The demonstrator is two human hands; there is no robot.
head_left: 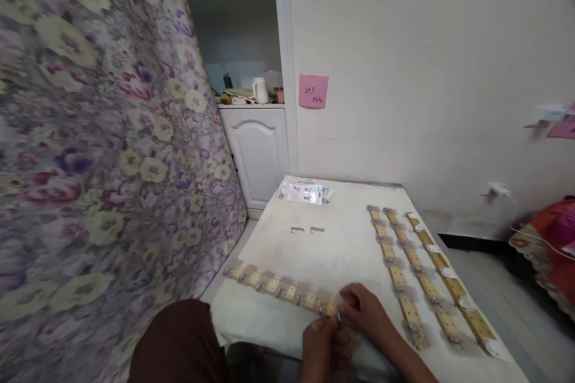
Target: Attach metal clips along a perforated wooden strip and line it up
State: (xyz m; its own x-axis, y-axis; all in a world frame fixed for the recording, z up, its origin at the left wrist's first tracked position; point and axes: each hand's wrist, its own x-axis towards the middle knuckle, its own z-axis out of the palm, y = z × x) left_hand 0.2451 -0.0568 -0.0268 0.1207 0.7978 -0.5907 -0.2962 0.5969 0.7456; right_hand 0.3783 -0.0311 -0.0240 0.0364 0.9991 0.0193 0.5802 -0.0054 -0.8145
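I log the tan strip [274, 286] flat on the bench [341, 251], its long axis running from far left to near right and ending at the fingertips. The left hand [321, 344] and right hand [366, 311] meet there, fingers pinched shut on that end piece, the left nearer the bench edge. Three more strips [417, 278] lie well apart to the right.

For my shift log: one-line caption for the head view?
Left hand and right hand touch the end of a tan card strip on a white table.
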